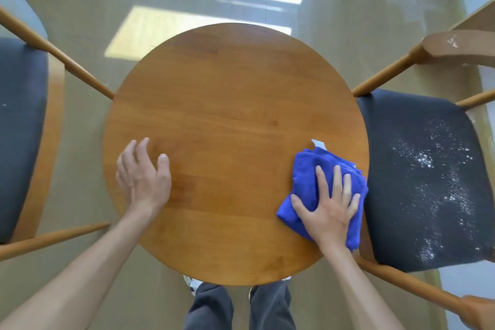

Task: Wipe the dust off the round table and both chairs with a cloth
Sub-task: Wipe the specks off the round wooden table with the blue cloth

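A round wooden table (230, 104) fills the middle of the view. A folded blue cloth (308, 169) lies at its right edge, and my right hand (325, 209) presses flat on it with straight, spread fingers. My left hand (143, 177) rests on the left part of the tabletop, fingers relaxed, holding nothing. To the right stands a wooden chair with a dark seat (428, 182) covered in white dust specks. Another chair with a dark seat (18, 128) stands to the left, partly cut off by the frame.
The chairs' wooden arms (388, 75) and legs angle in close to the table on both sides. Greenish floor (361, 8) lies beyond, with a sunlit patch and white dust smears at the far right. My legs (238, 308) stand at the table's near edge.
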The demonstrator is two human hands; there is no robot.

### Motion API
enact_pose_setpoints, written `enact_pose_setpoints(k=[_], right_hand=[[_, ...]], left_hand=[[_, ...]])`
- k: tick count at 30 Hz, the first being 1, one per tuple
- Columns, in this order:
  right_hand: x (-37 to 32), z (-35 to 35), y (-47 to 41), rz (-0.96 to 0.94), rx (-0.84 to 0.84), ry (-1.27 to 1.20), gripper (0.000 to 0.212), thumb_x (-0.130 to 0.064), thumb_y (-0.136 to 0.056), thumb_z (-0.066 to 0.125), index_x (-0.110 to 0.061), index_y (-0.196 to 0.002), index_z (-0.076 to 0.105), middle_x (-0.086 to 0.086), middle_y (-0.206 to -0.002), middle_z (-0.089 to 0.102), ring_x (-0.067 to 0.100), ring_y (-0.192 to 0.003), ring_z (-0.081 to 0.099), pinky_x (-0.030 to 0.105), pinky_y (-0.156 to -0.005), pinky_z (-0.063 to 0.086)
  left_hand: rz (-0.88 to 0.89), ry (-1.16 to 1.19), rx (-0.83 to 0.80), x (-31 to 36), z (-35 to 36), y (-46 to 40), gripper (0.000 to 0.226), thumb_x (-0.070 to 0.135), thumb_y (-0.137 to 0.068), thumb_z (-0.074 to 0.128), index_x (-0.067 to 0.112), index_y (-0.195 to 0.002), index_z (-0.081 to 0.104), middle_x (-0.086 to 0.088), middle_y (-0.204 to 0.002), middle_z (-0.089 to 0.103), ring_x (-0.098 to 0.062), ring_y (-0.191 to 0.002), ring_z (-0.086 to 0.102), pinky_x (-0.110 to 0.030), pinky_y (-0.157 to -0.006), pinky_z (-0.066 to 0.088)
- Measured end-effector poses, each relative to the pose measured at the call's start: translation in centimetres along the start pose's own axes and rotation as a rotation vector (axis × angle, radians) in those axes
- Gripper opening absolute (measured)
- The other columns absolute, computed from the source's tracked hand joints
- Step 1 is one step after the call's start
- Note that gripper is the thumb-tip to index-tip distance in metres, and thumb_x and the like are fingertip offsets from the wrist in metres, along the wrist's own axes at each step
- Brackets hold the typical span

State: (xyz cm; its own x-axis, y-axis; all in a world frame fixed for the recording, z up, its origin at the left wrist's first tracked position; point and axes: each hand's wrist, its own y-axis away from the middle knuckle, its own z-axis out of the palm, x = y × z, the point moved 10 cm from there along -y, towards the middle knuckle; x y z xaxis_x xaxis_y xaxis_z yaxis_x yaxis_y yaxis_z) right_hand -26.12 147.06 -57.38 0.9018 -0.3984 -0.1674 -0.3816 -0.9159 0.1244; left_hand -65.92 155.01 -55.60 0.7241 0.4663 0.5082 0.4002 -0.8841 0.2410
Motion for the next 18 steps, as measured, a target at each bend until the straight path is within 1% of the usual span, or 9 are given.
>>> enact_pose_setpoints(k=[2,5,7,10,12,15,18], right_hand=[[1.8,0.0,-1.4,0.163,-0.012,-0.017,0.096,-0.081,-0.067,0.029,-0.034,-0.15,0.027,0.004,-0.162,0.012,0.028,-0.149,0.003,0.06,-0.114,0.004],[2.4,-0.2,-3.4,0.305,-0.013,-0.057,0.098,-0.081,-0.067,0.032,-0.032,-0.152,0.022,0.006,-0.162,0.008,0.03,-0.148,0.0,0.063,-0.112,0.004],[2.1,-0.2,-4.6,0.329,-0.011,-0.055,0.099,-0.081,-0.068,0.032,-0.031,-0.152,0.019,0.008,-0.161,0.009,0.031,-0.148,0.0,0.065,-0.112,0.004],[1.4,-0.3,-6.8,0.344,-0.013,-0.027,0.103,-0.086,-0.066,0.022,-0.031,-0.152,0.016,0.01,-0.161,0.008,0.033,-0.147,0.0,0.066,-0.111,0.003],[0.8,-0.2,-8.7,0.354,-0.018,-0.026,0.104,-0.087,-0.065,0.019,-0.031,-0.152,0.015,0.01,-0.161,0.007,0.034,-0.147,0.0,0.066,-0.111,0.002],[-1.1,0.1,-12.3,0.347,-0.028,-0.029,0.101,-0.087,-0.068,0.021,-0.032,-0.152,0.013,0.01,-0.161,0.006,0.033,-0.147,-0.001,0.065,-0.111,0.0],[-3.7,0.2,-16.2,0.306,-0.024,-0.011,0.094,-0.084,-0.077,0.031,-0.031,-0.153,0.012,0.01,-0.162,0.005,0.034,-0.147,-0.002,0.066,-0.111,0.0]], left_hand=[[0.025,-0.025,-0.032,0.2,0.2,-0.1,0.046,0.03,-0.096,0.045,0.012,-0.138,0.045,-0.012,-0.152,0.029,-0.029,-0.141,0.019,-0.048,-0.115,0.013],[0.048,-0.054,-0.056,-0.1,0.0,-0.4,0.043,0.028,-0.096,0.049,0.012,-0.136,0.048,-0.01,-0.152,0.03,-0.027,-0.142,0.019,-0.046,-0.116,0.013],[0.074,-0.07,-0.07,-0.1,-0.1,-0.6,0.044,0.029,-0.095,0.049,0.013,-0.136,0.048,-0.009,-0.152,0.03,-0.026,-0.142,0.019,-0.045,-0.117,0.013],[0.124,-0.103,-0.094,0.2,-0.1,-1.2,0.045,0.032,-0.095,0.048,0.017,-0.137,0.047,-0.006,-0.153,0.03,-0.024,-0.143,0.018,-0.044,-0.117,0.012],[0.149,-0.109,-0.101,0.8,-0.1,-1.8,0.044,0.032,-0.094,0.049,0.018,-0.136,0.048,-0.005,-0.152,0.031,-0.023,-0.144,0.017,-0.044,-0.118,0.012],[0.177,-0.11,-0.097,2.2,-0.1,-2.9,0.044,0.029,-0.093,0.051,0.017,-0.135,0.049,-0.004,-0.152,0.032,-0.022,-0.143,0.018,-0.043,-0.118,0.012],[0.18,-0.12,-0.083,3.5,0.0,-3.8,0.045,0.03,-0.092,0.05,0.017,-0.135,0.048,-0.004,-0.152,0.032,-0.023,-0.144,0.018,-0.044,-0.118,0.011]])
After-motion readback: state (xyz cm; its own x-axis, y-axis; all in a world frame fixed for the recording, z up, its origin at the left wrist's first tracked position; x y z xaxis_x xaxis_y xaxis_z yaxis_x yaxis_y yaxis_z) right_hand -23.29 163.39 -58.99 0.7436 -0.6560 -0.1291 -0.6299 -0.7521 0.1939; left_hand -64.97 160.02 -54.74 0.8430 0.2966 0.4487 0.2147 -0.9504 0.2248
